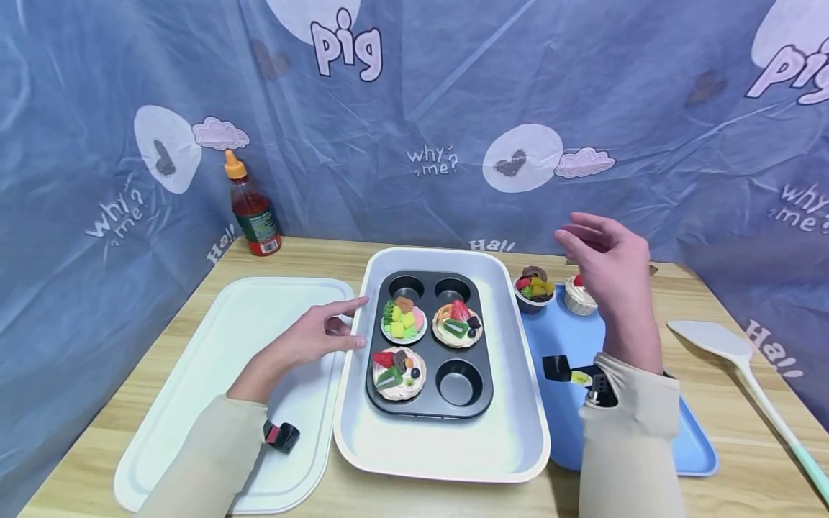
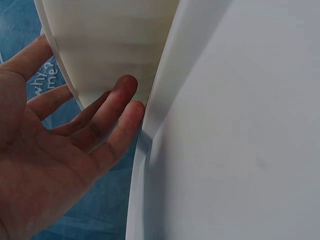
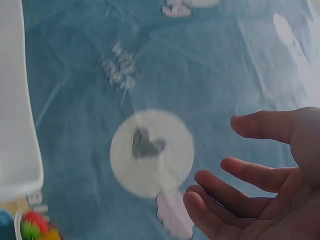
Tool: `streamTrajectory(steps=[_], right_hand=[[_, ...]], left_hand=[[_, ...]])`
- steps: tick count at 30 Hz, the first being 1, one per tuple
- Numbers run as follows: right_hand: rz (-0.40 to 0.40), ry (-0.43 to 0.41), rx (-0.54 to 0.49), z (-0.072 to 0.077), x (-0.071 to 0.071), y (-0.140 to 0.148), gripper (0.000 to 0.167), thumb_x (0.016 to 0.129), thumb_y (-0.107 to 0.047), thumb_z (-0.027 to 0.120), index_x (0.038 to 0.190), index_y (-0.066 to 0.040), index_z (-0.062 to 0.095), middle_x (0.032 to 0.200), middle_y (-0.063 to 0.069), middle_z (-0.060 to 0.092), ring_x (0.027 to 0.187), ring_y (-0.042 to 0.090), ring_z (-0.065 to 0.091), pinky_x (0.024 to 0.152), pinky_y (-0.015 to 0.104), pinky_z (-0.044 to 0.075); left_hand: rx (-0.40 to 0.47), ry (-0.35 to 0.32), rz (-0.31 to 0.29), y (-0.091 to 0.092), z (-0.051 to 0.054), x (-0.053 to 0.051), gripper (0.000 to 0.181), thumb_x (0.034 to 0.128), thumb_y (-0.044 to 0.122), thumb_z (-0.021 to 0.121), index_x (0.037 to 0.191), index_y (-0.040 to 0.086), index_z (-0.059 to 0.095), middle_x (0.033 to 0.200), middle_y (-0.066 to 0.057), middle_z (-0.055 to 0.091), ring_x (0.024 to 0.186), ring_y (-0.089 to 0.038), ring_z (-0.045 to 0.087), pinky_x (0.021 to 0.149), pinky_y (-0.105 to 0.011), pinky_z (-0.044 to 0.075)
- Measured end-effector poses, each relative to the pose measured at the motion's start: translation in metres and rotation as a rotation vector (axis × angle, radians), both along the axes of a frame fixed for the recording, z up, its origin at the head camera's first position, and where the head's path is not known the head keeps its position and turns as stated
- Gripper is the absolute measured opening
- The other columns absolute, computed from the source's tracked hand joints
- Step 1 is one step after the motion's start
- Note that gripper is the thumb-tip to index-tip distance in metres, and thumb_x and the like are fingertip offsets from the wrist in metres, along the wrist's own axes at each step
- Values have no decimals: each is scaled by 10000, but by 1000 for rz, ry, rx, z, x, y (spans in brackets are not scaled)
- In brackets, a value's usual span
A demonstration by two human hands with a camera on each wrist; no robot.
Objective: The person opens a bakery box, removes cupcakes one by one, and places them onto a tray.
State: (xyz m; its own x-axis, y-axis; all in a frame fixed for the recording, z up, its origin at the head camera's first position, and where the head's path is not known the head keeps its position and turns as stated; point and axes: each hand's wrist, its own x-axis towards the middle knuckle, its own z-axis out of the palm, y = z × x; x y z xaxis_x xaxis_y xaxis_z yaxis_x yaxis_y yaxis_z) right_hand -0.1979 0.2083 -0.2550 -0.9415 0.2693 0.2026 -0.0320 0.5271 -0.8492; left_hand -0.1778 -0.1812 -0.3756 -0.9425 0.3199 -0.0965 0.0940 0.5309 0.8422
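My left hand [image 1: 317,334] is at the left rim of a deep white tray [image 1: 447,457], its fingers extended and loosely parted; in the left wrist view its fingertips [image 2: 131,112] lie against or very close to the white wall. Inside the tray lies a black muffin pan [image 1: 427,411]. Its cups hold a cupcake with yellow and green pieces [image 1: 403,321], one with strawberry and kiwi [image 1: 457,324] and a similar cream-topped one [image 1: 399,373]. My right hand [image 1: 612,259] hovers above the blue tray [image 1: 563,396], fingers loosely bent and holding nothing.
At the blue tray's far end stand a dark-cupped fruit cupcake [image 1: 534,290] and a white-cupped cupcake [image 1: 578,296]. A flat white tray [image 1: 214,345] lies left, a sauce bottle [image 1: 255,208] behind it. A white spatula [image 1: 745,363] rests at the right. Patterned blue cloth [image 1: 401,194] hangs behind.
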Motion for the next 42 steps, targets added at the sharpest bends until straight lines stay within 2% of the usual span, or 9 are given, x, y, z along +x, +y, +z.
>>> streamTrajectory(steps=[5, 8, 11, 15, 23, 27, 32, 39, 42], right_hand=[[110, 46, 43, 6, 12, -22, 540, 960, -367, 684, 1443, -156, 568, 1360, 118, 645, 1226, 224, 619, 990, 317, 507], [178, 65, 60, 8, 17, -35, 548, 954, -347, 698, 1445, -142, 563, 1370, 136, 638, 1259, 297, 615, 1026, 442, 499], [236, 77, 59, 7, 19, -49, 533, 949, -300, 712, 1429, -114, 574, 1359, 163, 638, 1234, 334, 632, 1015, 467, 504], [319, 84, 53, 2, 17, -70, 506, 937, -213, 726, 1401, -66, 586, 1342, 187, 638, 1226, 340, 628, 1010, 444, 514], [461, 23, 106, -17, 13, -100, 588, 910, -275, 757, 1439, -116, 557, 1423, 146, 568, 1272, 304, 585, 1005, 450, 517], [492, 10, 82, -25, 13, -110, 593, 901, -287, 771, 1436, -142, 564, 1425, 132, 571, 1256, 310, 609, 983, 449, 532], [539, -12, 62, -37, 12, -123, 589, 898, -313, 774, 1425, -144, 573, 1394, 123, 611, 1256, 284, 615, 1008, 434, 520], [574, -33, 141, -47, 14, -129, 611, 899, -354, 767, 1435, -142, 564, 1388, 99, 620, 1169, 291, 646, 993, 437, 517], [584, -59, 143, -54, 10, -129, 624, 893, -354, 773, 1434, -125, 563, 1393, 111, 617, 1179, 299, 644, 998, 439, 516]], left_hand=[[14, 5, -8, -1, 0, 0, 727, 884, 218, 792, 1519, 96, 459, 1105, -146, 604, 867, -197, 591, 759, -330, 472], [21, 9, -14, -1, 0, 0, 725, 885, 209, 790, 1518, 88, 458, 1123, -145, 596, 861, -195, 590, 744, -316, 473], [23, 10, -14, -1, 0, 0, 723, 885, 203, 790, 1517, 85, 459, 1125, -146, 594, 857, -194, 590, 728, -302, 472], [23, 8, -13, -1, 0, 1, 724, 886, 203, 789, 1519, 87, 457, 1120, -150, 592, 855, -199, 590, 721, -302, 469], [15, 22, -18, -1, 0, 1, 718, 884, 204, 791, 1512, 82, 466, 1119, -146, 589, 855, -196, 584, 736, -301, 475], [17, 28, -25, -2, 0, 1, 711, 885, 206, 790, 1508, 81, 472, 1108, -145, 588, 852, -198, 579, 740, -302, 475], [11, 33, -32, -4, -1, 2, 702, 891, 217, 786, 1507, 85, 475, 1175, -154, 588, 865, -187, 590, 777, -315, 484], [13, 31, -47, -5, -1, 1, 706, 893, 232, 785, 1509, 92, 469, 1187, -159, 579, 864, -173, 602, 766, -300, 485], [9, 33, -52, -4, 0, 0, 706, 895, 229, 782, 1511, 92, 465, 1187, -158, 578, 861, -172, 602, 769, -308, 482]])
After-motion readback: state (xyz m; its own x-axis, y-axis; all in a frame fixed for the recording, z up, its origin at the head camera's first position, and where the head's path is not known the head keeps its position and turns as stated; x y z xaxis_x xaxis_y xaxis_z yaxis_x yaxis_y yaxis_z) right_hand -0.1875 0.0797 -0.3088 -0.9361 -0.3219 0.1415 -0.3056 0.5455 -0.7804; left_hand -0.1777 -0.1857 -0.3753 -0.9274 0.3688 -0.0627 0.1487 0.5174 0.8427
